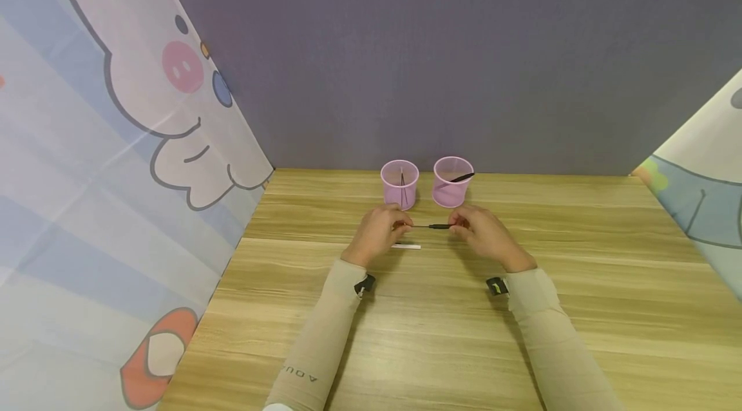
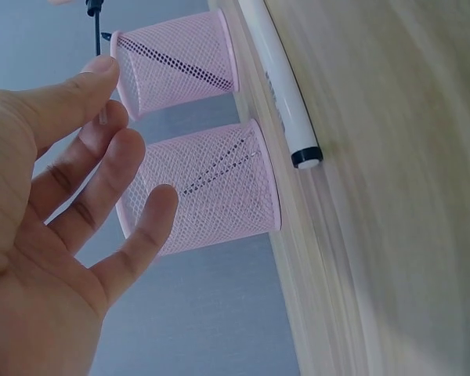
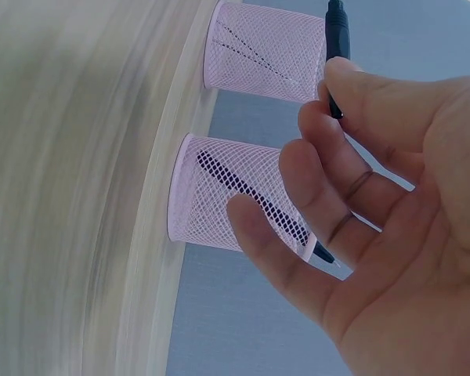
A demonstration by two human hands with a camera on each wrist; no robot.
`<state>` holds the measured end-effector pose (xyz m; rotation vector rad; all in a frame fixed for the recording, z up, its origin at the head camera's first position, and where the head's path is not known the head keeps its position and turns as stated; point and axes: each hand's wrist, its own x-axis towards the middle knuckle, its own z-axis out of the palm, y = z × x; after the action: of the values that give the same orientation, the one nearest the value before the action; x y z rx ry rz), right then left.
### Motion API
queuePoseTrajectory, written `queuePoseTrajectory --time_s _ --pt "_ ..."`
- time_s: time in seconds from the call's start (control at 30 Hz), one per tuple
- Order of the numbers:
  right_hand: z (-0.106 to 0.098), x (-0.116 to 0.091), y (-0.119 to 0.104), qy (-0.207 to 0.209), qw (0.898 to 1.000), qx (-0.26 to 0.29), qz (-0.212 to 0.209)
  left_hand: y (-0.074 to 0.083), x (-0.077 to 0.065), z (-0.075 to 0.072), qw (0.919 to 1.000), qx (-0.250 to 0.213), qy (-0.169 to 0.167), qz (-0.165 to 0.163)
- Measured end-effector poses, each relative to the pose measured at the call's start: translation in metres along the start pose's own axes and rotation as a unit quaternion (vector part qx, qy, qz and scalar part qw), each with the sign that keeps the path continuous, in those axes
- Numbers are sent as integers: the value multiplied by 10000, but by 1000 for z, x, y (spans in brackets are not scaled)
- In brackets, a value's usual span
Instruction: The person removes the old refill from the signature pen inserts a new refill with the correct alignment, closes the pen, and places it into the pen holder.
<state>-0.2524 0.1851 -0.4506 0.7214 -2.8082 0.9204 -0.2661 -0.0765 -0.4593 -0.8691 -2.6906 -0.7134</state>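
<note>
In the head view, a slim pen piece spans level between both hands over the table. My left hand (image 1: 377, 232) pinches the end of its thin refill (image 1: 420, 226) between thumb and forefinger, the other fingers spread loosely. The tapered end of its black front section (image 1: 439, 226) sits between thumb and forefinger of my right hand (image 1: 487, 236). Below the left hand lies a white pen barrel (image 1: 411, 247) on the table; the left wrist view shows its black end (image 2: 305, 157).
Two pink mesh cups stand behind the hands. The left cup (image 1: 391, 196) holds thin dark sticks (image 1: 404, 183); the right cup (image 1: 442, 196) has a black pen (image 1: 464, 177) leaning out over its rim. A grey panel (image 1: 429, 63) closes the back of the wooden table (image 1: 440, 346).
</note>
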Motion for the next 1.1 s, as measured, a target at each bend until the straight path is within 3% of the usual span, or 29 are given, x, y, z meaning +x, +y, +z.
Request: queuePoseTrajectory --time_s 1.1 --pt "-5 -1 1 19 10000 -30 -1 -12 -4 -5 9999 -2 122 -123"
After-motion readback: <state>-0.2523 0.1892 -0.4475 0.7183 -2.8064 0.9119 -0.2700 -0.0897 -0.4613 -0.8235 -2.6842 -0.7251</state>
